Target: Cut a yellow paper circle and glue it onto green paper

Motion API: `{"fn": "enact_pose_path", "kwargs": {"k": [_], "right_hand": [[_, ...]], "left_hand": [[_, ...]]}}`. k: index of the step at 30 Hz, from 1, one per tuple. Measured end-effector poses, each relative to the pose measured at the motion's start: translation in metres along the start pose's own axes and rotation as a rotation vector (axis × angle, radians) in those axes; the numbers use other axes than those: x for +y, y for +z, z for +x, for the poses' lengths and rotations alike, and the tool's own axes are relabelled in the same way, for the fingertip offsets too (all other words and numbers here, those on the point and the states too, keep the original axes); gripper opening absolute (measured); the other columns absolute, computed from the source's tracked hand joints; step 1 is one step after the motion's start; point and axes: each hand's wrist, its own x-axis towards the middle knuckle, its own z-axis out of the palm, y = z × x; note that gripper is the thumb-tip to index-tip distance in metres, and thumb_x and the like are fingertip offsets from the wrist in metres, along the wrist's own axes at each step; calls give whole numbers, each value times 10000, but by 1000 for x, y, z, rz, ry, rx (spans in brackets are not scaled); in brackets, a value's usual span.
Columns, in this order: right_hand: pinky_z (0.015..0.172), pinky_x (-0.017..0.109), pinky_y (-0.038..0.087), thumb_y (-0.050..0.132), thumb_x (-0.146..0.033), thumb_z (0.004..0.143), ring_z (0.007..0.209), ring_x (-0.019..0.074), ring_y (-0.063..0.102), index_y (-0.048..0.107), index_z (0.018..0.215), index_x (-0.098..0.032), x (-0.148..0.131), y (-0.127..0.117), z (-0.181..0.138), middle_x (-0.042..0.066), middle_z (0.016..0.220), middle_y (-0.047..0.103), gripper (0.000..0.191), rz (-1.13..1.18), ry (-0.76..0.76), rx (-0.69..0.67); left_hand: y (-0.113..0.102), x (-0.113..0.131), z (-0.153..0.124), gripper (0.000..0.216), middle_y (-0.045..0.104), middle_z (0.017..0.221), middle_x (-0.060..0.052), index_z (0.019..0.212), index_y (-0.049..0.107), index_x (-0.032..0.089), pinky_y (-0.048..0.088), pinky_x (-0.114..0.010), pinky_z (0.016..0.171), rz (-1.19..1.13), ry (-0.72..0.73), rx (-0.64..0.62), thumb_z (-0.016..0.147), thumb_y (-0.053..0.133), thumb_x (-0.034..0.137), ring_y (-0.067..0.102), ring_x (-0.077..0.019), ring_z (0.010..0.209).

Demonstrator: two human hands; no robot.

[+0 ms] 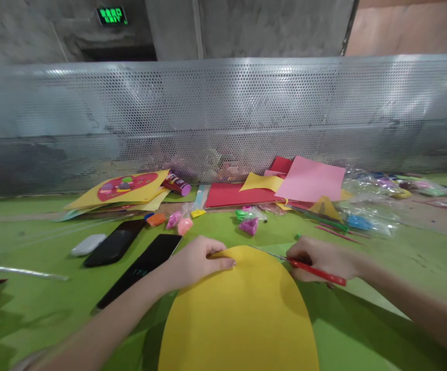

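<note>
A large sheet of yellow paper (239, 314) with a rounded top edge stands out in front of me, reaching past the bottom of the view. My left hand (204, 263) pinches its upper left edge between thumb and fingers. On the other side, my right hand (320, 257) is closed round a pair of red-handled scissors (316, 271), seen nearly edge-on. The thin metal blades point left and lie along the paper's upper right edge. How far apart the blades are, I cannot tell.
Left of the paper lie a black phone (150, 263), another dark phone (115, 242) and a white case (88, 245). Small bags of coloured clay (249, 225) sit beyond. Farther back are red paper (242, 196), pink paper (312, 180) and a decorated yellow card (119, 188), before a perforated metal screen (223, 113).
</note>
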Motion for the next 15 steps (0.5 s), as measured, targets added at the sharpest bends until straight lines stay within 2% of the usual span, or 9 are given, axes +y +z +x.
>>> {"fn": "enact_pose_path", "kwargs": {"k": [15], "right_hand": [[398, 194, 205, 437, -185, 641, 460, 64, 262, 321, 518, -183, 0, 3, 2, -68, 503, 275, 169, -4, -8, 5]], "left_hand": [[3, 1, 0, 383, 245, 561, 67, 576, 349, 186, 179, -224, 430, 7, -6, -21, 733, 500, 502, 262, -84, 504]]}}
